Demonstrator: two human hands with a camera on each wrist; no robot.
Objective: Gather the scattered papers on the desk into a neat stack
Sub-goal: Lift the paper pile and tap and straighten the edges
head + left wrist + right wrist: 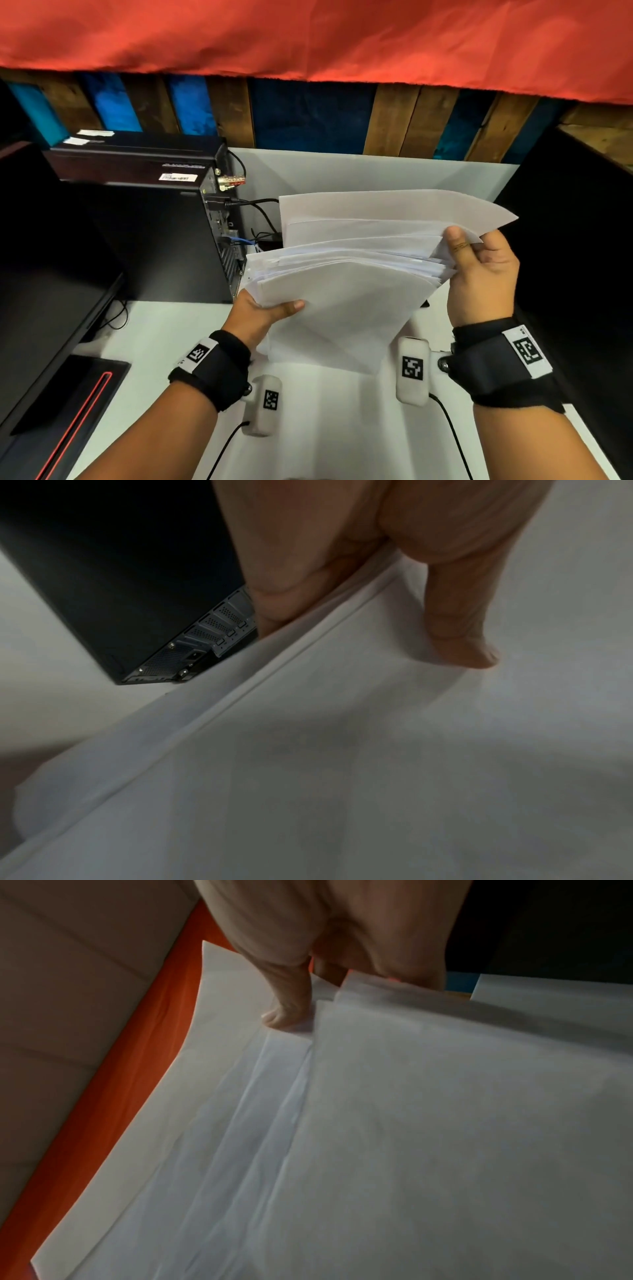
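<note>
Both our hands have a grip on one loose bundle of papers (346, 274), held above the white table (164, 335). Our left hand (260, 313) clamps the bundle's near-left corner, thumb on top and fingers underneath. Our right hand (479, 270) pinches the far-right edge, thumb pressed on the fanned sheets. We count one bundle; its sheets are splayed and too many to count. One black computer tower (150, 236) stands just left of it.
</note>
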